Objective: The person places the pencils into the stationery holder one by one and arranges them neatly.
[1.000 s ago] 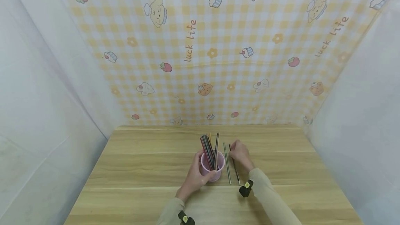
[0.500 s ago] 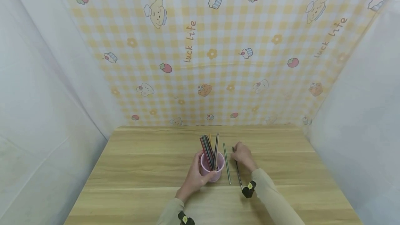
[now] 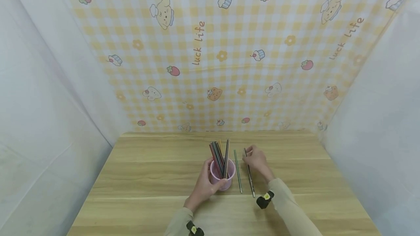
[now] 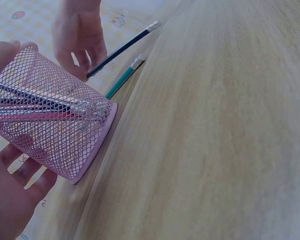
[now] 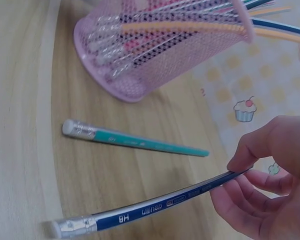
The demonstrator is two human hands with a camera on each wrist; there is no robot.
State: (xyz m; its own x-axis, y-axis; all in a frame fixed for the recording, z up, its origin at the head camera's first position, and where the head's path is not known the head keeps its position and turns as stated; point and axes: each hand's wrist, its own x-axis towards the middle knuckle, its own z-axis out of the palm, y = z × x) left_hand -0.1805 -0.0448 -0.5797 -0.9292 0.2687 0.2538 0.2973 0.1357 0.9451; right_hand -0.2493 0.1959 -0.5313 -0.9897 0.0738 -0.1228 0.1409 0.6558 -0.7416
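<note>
My left hand (image 3: 206,185) grips a pink mesh pencil cup (image 4: 55,112) around its side, thumb at the front near the rim. Several pencils (image 3: 219,159) lean inside it, eraser ends down. To the right of the cup, my right hand (image 3: 257,161) pinches a dark blue pencil (image 5: 155,206) near its far end between thumb and fingers. Its white eraser end points back toward me, and "HB" is printed on its side. Between the cup and that pencil a green pencil (image 5: 145,142) lies on the table, its eraser end also toward me.
The wood-grain table (image 3: 147,181) runs back to a yellow checked cloth (image 3: 242,75) with cartoon prints. White sheets (image 3: 49,119) hang at the left and right sides.
My right hand has shifted slightly to the right with the dark blue pencil, drawing it farther from the green one. The left hand and the cup stay in place.
</note>
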